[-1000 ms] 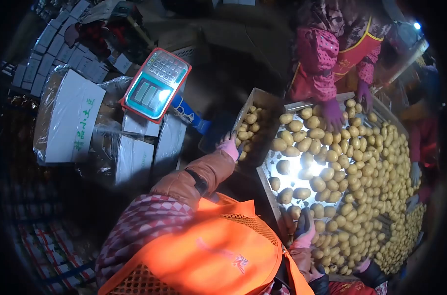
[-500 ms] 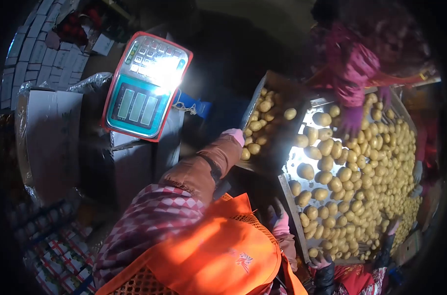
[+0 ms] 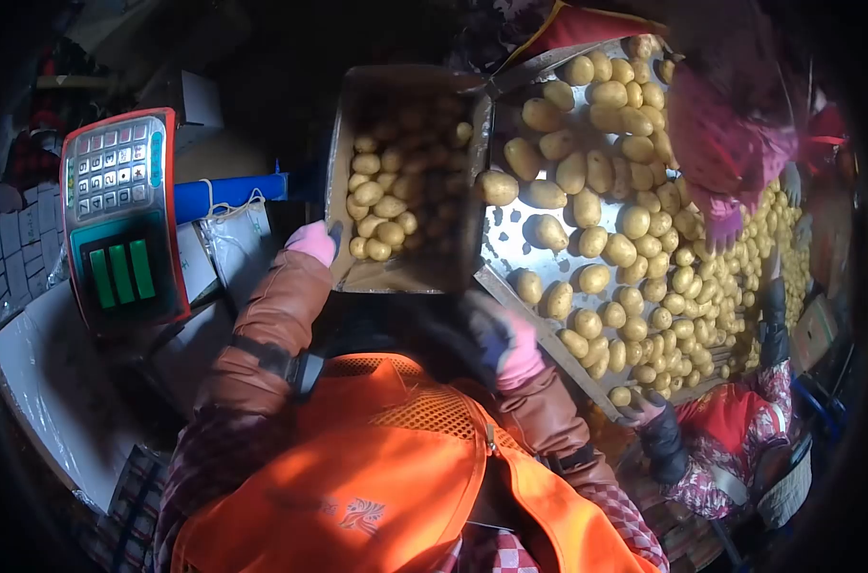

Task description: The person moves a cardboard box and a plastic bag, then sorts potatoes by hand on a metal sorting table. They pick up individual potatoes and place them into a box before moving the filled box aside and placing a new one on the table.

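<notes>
An open cardboard box [image 3: 410, 277] partly filled with potatoes [image 3: 376, 205] stands against the left edge of a metal sorting table [image 3: 510, 229]. My left hand [image 3: 313, 242], in a pink and dark glove, grips the box's near left corner. Near the box's right front corner and the table's frame is my right hand [image 3: 506, 342], similarly gloved and blurred by motion. Its fingers are too smeared to tell whether they are apart or closed. Many potatoes [image 3: 634, 248] lie across the table, thickest towards the right.
A scale display [image 3: 123, 220] with a red rim is at the left, beside a blue bar [image 3: 228, 194] and large cartons [image 3: 61, 382]. A co-worker in pink sleeves [image 3: 739, 153] reaches over the table. Another person in a red apron [image 3: 720, 420] is at lower right.
The view has swung left, showing more of the box. My left hand remains at the box. My right hand has moved up towards the box's near right corner.
</notes>
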The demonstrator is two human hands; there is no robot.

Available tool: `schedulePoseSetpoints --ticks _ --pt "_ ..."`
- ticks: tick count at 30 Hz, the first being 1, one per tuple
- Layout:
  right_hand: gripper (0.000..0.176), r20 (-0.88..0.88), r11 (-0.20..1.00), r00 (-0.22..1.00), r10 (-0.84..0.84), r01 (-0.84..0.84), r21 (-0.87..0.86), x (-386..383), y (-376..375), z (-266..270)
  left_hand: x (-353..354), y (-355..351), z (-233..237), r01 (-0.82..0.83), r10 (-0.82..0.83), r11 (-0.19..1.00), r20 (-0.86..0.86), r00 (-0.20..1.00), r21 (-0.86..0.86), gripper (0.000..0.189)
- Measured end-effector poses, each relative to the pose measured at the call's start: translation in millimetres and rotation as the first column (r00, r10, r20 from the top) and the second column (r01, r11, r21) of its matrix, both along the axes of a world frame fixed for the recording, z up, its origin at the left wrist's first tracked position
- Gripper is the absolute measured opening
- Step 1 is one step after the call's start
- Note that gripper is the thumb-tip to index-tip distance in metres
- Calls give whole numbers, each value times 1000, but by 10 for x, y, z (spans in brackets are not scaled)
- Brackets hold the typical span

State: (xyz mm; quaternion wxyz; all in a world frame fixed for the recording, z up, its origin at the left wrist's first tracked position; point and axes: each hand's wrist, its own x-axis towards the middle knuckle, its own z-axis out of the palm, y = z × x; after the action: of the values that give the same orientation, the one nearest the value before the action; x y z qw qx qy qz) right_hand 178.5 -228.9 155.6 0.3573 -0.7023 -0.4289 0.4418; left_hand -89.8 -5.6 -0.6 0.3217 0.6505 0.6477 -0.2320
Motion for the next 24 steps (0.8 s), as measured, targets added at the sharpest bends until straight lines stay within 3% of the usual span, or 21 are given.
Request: schedulePoseSetpoints --ticks 1,3,4,5,6,7,8,9,11,12,13,14,15,16,17,18,20,21,22,23,24 --pt "36 -6 993 995 -95 95 65 46 131 79 -2 -32 131 -32 33 999 28 999 -14 50" --pt "37 239 992 964 -115 99 77 297 573 290 15 -120 283 -59 60 998 47 997 -26 49" --pt "42 350 985 932 -94 35 171 349 816 292 34 -177 333 23 -60 963 132 989 268 47" --pt "48 -73 937 935 -346 342 -64 357 1160 390 64 -219 391 75 -199 838 174 964 541 46" --pt "55 99 923 923 -373 379 -58 390 1355 208 100 -244 458 75 -225 848 228 947 525 49" --pt "62 579 966 781 -234 254 48 510 1437 -177 147 -281 537 73 -246 858 281 928 509 53" --pt "64 588 968 779 -216 248 28 559 1535 -415 241 -350 640 11 -139 926 314 939 378 49" --pt "66 598 971 776 -198 241 8 577 1612 -540 292 -456 392 -90 -98 910 421 902 404 49" --pt "61 375 959 918 -130 212 -187 554 1685 -255 430 -554 388 -140 79 981 374 924 138 50" --pt "57 208 966 944 -257 257 26 654 1517 -743 479 -628 329 -124 43 975 393 918 185 55" --pt "57 209 968 945 -250 251 21 628 1483 -696 549 -687 261 -110 4 966 412 911 232 59" --pt "54 176 962 945 -274 268 56 574 1396 -555 677 -653 306 -124 84 989 374 924 84 70" --pt "52 142 953 944 -299 288 90 529 1278 -447 731 -656 193 -126 89 989 372 924 76 70" --pt "45 105 963 957 -269 270 1 524 1137 -405 770 -663 -2 36 -136 947 299 944 318 75" --pt "45 108 962 957 -271 273 -2 455 1040 -321 826 -650 -207 202 -338 824 174 925 529 81" --pt "43 54 959 957 -284 285 -10 350 973 -212 929 -576 -411 305 -344 876 40 938 373 89" --pt "41 1 954 955 -298 298 -25 272 782 -156 1257 -224 -323 268 -300 917 69 951 297 90" --pt "42 219 981 962 -165 137 135 271 688 -164 1408 -7 -265 228 -253 948 94 963 223 92" --pt "43 441 967 896 -52 -65 247 274 608 -173 1509 196 -295 103 -99 995 324 941 7 92" --pt "43 435 971 899 -45 -64 232 226 531 -169 1564 356 -332 17 105 971 492 864 -237 92" --pt "43 375 958 927 4 -111 266 173 478 -167 1711 481 -371 150 -120 988 404 907 -41 89"
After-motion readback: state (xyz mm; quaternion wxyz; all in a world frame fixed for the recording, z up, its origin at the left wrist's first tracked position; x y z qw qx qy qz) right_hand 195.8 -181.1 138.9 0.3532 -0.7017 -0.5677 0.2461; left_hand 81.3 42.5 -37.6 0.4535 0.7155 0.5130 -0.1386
